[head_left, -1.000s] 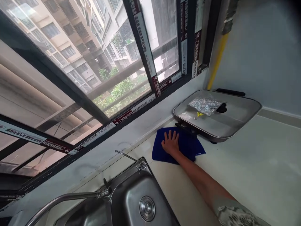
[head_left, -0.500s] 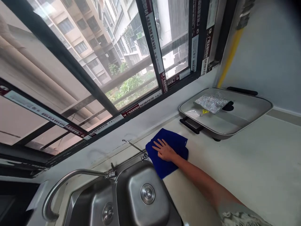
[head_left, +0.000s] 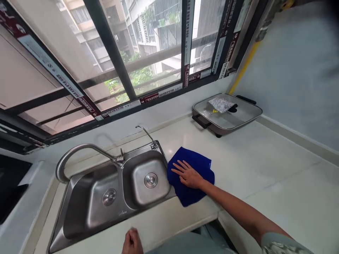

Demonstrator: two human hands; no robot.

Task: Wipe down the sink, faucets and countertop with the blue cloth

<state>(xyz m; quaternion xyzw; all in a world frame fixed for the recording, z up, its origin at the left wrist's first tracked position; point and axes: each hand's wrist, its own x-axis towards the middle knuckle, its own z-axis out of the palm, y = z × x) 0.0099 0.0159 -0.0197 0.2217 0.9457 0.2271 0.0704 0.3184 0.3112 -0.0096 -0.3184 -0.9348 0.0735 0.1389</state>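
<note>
Right hand [head_left: 188,175] of mine lies released on the blue cloth [head_left: 196,160], fingers spread, palm hidden; the cloth's left edge meets the sink [head_left: 122,207]. Towards the pan [head_left: 230,121] and rightward, the counter [head_left: 265,165] gives wide room. My forearm [head_left: 238,209] slants from lower right. Left hand [head_left: 132,242], cut off below, is curled like a fist; its inside I cannot see.
</note>
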